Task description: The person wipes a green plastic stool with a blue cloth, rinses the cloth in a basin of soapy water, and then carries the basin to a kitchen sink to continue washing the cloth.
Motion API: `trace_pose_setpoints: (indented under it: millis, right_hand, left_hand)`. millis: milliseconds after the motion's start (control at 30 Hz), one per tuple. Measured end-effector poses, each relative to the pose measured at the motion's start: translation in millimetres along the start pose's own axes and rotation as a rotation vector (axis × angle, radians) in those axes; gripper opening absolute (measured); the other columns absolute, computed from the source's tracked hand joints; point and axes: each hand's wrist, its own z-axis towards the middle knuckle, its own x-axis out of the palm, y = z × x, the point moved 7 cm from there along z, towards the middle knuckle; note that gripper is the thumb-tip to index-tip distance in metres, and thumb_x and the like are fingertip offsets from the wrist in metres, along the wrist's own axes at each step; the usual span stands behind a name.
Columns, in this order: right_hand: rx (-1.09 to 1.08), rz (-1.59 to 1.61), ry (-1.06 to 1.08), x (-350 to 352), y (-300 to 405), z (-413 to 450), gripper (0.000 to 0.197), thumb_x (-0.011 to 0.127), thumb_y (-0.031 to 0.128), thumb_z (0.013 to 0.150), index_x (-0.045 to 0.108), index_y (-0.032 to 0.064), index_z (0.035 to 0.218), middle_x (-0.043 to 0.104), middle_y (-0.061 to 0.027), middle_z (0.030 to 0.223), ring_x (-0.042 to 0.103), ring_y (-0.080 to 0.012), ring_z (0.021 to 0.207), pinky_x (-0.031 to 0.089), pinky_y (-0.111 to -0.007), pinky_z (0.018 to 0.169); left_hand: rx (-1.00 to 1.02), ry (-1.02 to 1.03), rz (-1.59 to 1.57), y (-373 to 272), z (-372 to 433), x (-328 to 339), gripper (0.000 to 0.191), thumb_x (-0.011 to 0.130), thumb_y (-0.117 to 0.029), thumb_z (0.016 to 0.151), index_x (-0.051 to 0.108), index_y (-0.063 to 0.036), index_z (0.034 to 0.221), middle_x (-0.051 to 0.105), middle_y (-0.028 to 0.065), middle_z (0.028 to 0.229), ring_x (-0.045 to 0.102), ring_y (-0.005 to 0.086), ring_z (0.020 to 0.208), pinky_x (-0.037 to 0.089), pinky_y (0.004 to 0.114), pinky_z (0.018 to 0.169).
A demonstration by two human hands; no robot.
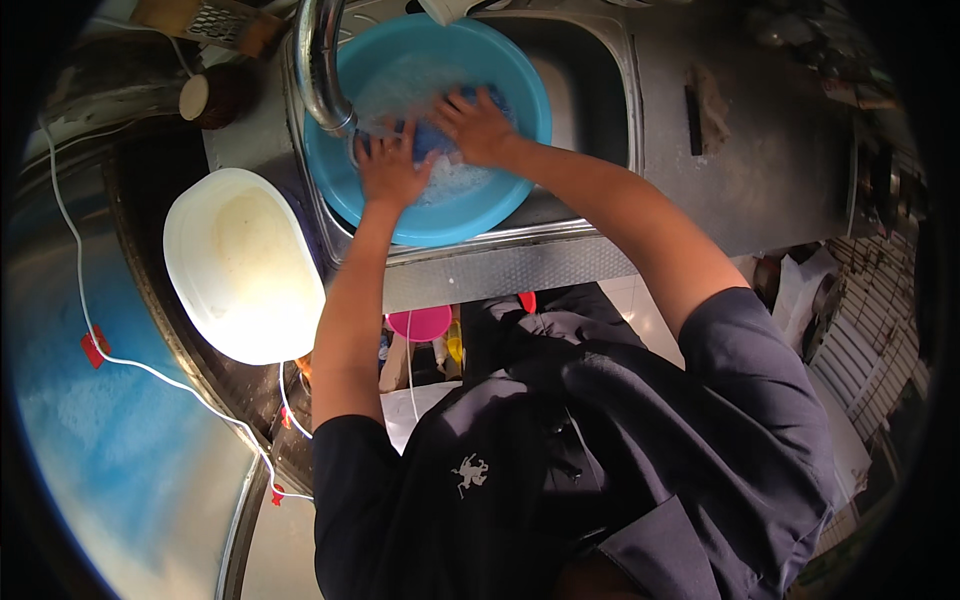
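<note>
A light blue plastic basin stands in a stainless-steel sink, with sudsy water inside it. In the water lies a dark blue item, probably a cloth, largely covered by my hands and the foam. My left hand is spread flat at its near left side, fingers apart. With fingers also apart, my right hand rests on the right part of the blue item. The curved chrome faucet reaches over the basin's left side, its spout close to my left fingertips.
A white tub sits left of the sink, near my left forearm. A metal counter extends rightward, with a crumpled cloth on it. White cable runs along the left. Below the sink's edge is a pink basin.
</note>
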Motion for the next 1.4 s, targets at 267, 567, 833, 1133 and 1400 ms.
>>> trace_pose_setpoints:
  millis: [267, 567, 833, 1133, 1400]
  right_hand:
    - [-0.006, 0.183, -0.041, -0.7, -11.1, 19.7, 0.039, 0.048, 0.033, 0.092, 0.053, 0.0145, 0.126, 0.049, -0.0123, 0.132, 0.060, -0.0320, 0.108, 0.054, -0.048, 0.072]
    - [-0.064, 0.154, 0.089, -18.3, -18.9, 37.4, 0.030, 0.042, 0.023, 0.094, 0.059, 0.0158, 0.118, 0.070, -0.0131, 0.091, 0.069, -0.0325, 0.082, 0.055, -0.043, 0.074]
    - [0.143, 0.282, 0.028, -27.8, -23.2, -9.1, 0.083, 0.068, 0.036, 0.080, 0.026, 0.0260, 0.151, 0.024, -0.0115, 0.155, 0.024, -0.0431, 0.139, 0.021, -0.070, 0.104]
    - [0.164, 0.008, 0.071, -17.6, 7.7, -31.6, 0.080, 0.054, 0.035, 0.088, 0.010, 0.0258, 0.155, 0.015, -0.0057, 0.160, 0.009, -0.0425, 0.145, -0.004, -0.073, 0.107]
    - [0.088, 0.066, 0.082, -5.7, 2.9, -23.2, 0.063, 0.049, 0.021, 0.090, 0.027, 0.0201, 0.149, 0.031, -0.0120, 0.150, 0.029, -0.0395, 0.136, 0.020, -0.068, 0.105]
  left_hand:
    - [0.111, 0.175, -0.002, 9.7, 28.7, 9.6, 0.060, 0.072, -0.033, 0.077, 0.049, -0.0093, 0.128, 0.052, 0.0168, 0.123, 0.057, 0.0351, 0.104, 0.048, 0.047, 0.084]
    - [0.049, 0.315, -0.050, 14.4, 43.1, 26.7, 0.048, 0.064, -0.031, 0.086, 0.048, -0.0097, 0.126, 0.063, 0.0204, 0.101, 0.064, 0.0379, 0.087, 0.051, 0.051, 0.072]
    - [-0.053, 0.098, -0.023, 4.8, 10.5, -23.1, 0.075, 0.065, -0.045, 0.079, 0.037, -0.0195, 0.144, 0.052, 0.0214, 0.130, 0.054, 0.0424, 0.113, 0.037, 0.061, 0.095]
    - [-0.172, 0.372, 0.009, -8.1, -13.7, 3.4, 0.103, 0.067, -0.042, 0.073, 0.008, -0.0235, 0.155, 0.036, 0.0187, 0.147, 0.032, 0.0431, 0.135, 0.007, 0.064, 0.112]
    - [-0.082, 0.311, 0.117, -5.1, -15.7, 13.8, 0.077, 0.061, -0.029, 0.082, 0.027, -0.0117, 0.149, 0.044, 0.0165, 0.139, 0.038, 0.0349, 0.132, 0.024, 0.062, 0.107]
